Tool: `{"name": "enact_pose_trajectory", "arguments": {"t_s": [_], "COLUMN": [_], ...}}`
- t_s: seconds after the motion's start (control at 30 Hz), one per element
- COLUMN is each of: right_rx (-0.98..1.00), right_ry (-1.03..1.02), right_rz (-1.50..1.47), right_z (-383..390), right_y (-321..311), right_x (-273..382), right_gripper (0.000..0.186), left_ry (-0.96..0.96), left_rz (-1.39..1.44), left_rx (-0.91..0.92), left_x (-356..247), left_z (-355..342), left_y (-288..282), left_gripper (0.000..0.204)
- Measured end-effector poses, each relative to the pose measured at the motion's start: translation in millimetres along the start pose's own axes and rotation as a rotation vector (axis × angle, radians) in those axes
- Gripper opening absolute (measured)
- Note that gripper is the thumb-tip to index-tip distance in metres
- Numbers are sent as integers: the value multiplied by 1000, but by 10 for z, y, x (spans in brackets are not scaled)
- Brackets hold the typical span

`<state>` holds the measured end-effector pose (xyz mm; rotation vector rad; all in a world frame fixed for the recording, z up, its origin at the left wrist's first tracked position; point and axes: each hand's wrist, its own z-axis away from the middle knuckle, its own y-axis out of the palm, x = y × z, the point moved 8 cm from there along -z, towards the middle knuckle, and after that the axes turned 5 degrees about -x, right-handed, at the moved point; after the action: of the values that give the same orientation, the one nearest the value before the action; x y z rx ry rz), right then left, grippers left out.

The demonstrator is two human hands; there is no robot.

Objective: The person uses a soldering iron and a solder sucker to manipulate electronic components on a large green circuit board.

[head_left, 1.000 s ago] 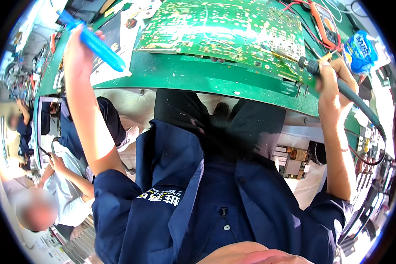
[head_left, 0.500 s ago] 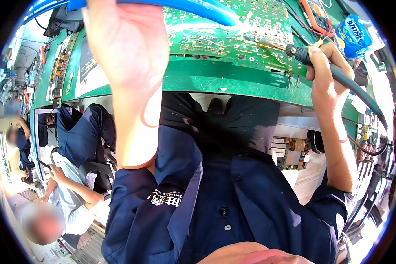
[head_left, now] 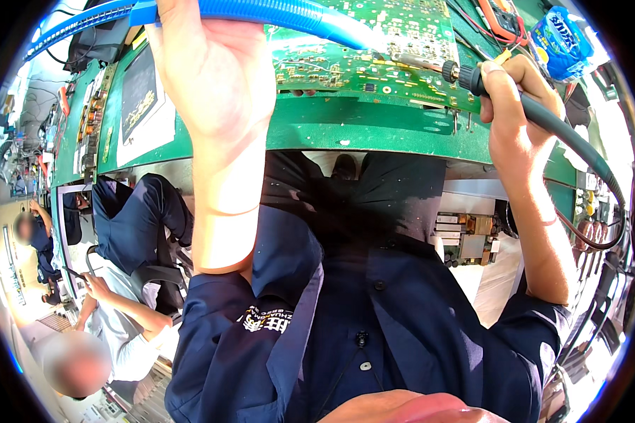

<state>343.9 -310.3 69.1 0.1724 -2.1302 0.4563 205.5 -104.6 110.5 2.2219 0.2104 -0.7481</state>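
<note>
My left hand (head_left: 215,88), palm turned toward me, grips a long blue ribbed tube (head_left: 282,13) with a tapered tip; its fingertips are cut off or hidden. That tip points down right at a green circuit board (head_left: 331,74) full of small parts. Held like a pen in my right hand (head_left: 518,106) is a soldering iron (head_left: 466,76) with a black knurled collar and a thick grey cable. Its thin metal tip points left, close beside the tube's tip over the board; contact between them cannot be made out.
The board lies on a green-topped bench (head_left: 331,127). Behind my right hand are an orange multimeter (head_left: 499,20) and a blue packet (head_left: 563,44). A sheet with a dark picture (head_left: 142,106) lies left. A seated person (head_left: 120,317) is at my left.
The soldering iron has moved slightly left and its tip is now closer to the blue tube's tip. My left hand and the tube have shifted slightly down. The view has shifted a little.
</note>
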Motion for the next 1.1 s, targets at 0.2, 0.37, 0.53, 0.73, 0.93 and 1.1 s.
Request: {"name": "enact_pose_trajectory", "arguments": {"t_s": [0.2,0.37,0.53,0.73,0.93,1.1], "right_rx": [-24,-16,-10,23,10,12], "right_ry": [-33,-18,-16,31,25,23], "right_rz": [27,13,-21,23,56,60], "right_z": [8,5,-2,25,21,26], "right_y": [-9,-5,-4,34,13,14], "right_x": [30,6,10,32,26,15], "right_gripper": [23,22,21,24,22,21], "left_ry": [-53,-29,-20,-8,58,58], "left_rz": [-13,-11,-28,-51,-50,-31], "left_rx": [16,-5,-19,0,-51,-113], "left_x": [-1,75,82,69,95,147], "left_z": [64,-18,-17,56,64,29], "left_y": [118,-91,-79,141,195,102], "left_gripper": [31,31,31,30,28,28]}}
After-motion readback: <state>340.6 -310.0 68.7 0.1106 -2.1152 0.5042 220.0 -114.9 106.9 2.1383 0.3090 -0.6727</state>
